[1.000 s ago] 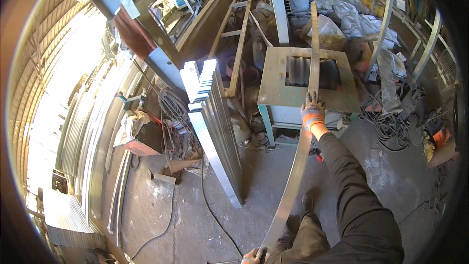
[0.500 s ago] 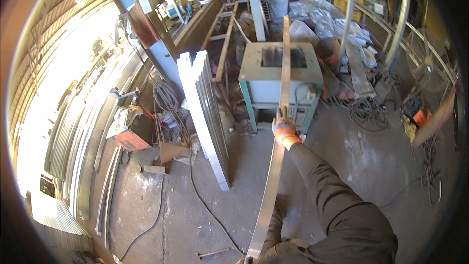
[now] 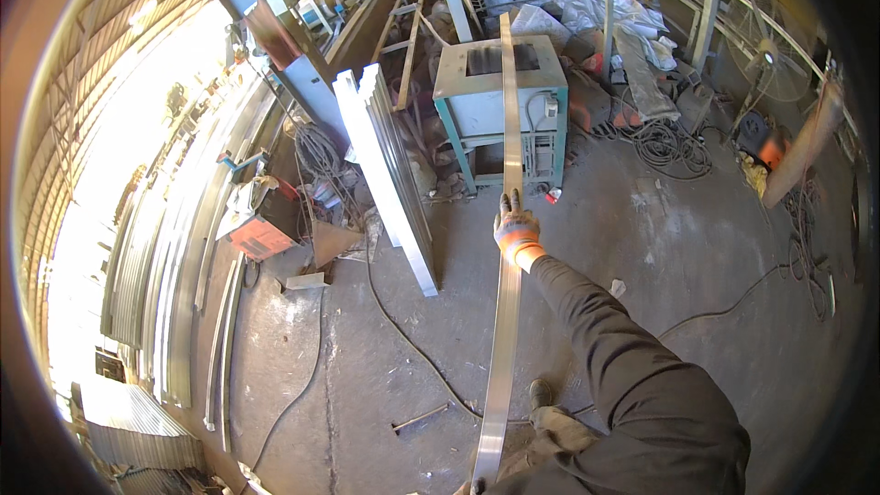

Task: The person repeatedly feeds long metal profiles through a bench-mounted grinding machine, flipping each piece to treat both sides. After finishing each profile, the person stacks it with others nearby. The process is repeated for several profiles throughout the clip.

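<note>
A long, straight metal bar [image 3: 506,330] with a brushed silver face runs from the lower edge away from me. Its far end overlaps the top of a blue-green metal machine stand [image 3: 498,115] in the view; whether they touch I cannot tell. My right hand [image 3: 518,229], in an orange and grey glove with dark fingertips, is closed around the bar near its middle, fingers pointing forward. At the bar's near end, only a dark tip of my left hand [image 3: 478,488] shows at the lower edge; its fingers are hidden.
Several shiny metal profiles [image 3: 390,174] lean upright left of the bar. An orange and black box-shaped machine [image 3: 263,225] stands farther left, near stacked long profiles [image 3: 174,266]. Black cable [image 3: 403,335] crosses the floor. A fan [image 3: 768,55] and coiled cables [image 3: 669,151] are at the right.
The view has shifted, so the machine stand sits farther left and higher. My right hand stays on the bar, its far end shifted left with it. My boot now shows.
</note>
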Demonstrator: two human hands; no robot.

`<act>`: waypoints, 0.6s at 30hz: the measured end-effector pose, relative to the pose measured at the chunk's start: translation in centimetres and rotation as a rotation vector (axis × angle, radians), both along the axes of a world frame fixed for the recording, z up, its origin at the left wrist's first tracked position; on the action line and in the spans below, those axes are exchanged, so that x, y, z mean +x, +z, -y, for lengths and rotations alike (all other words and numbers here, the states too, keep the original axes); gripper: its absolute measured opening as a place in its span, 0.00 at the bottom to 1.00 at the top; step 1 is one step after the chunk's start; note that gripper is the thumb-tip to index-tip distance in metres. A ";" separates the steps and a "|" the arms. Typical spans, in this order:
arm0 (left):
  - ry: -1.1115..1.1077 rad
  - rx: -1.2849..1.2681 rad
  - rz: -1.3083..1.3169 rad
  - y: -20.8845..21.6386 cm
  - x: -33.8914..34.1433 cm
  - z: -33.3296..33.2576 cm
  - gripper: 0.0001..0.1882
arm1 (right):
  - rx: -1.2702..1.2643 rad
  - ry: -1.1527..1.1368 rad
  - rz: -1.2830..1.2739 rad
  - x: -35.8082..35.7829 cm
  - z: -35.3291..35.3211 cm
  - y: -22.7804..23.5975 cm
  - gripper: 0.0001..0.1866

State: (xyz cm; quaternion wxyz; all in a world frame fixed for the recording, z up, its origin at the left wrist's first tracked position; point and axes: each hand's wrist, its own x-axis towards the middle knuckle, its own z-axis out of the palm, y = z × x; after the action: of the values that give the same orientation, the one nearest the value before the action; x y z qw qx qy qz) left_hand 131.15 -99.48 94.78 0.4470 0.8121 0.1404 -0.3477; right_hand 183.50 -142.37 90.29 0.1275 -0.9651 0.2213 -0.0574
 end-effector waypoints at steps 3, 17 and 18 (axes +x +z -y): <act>-0.017 0.002 0.010 -0.1 -5.5 -3.0 0.32 | -0.070 0.009 -0.010 -6.6 -3.4 0.5 0.39; -0.043 0.004 0.036 -2.0 -35.5 -25.2 0.33 | -0.043 -0.005 0.045 -37.8 -26.4 -2.3 0.40; -0.045 0.012 0.039 -2.0 -36.5 -26.3 0.33 | -0.035 -0.009 0.035 -39.3 -27.4 -2.1 0.40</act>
State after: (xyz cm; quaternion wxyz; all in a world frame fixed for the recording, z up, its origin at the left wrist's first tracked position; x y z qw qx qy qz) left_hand 94.64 -73.20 92.79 0.4370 0.8243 0.1156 -0.3410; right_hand 144.21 -114.94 88.18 0.1143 -0.9651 0.2223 -0.0786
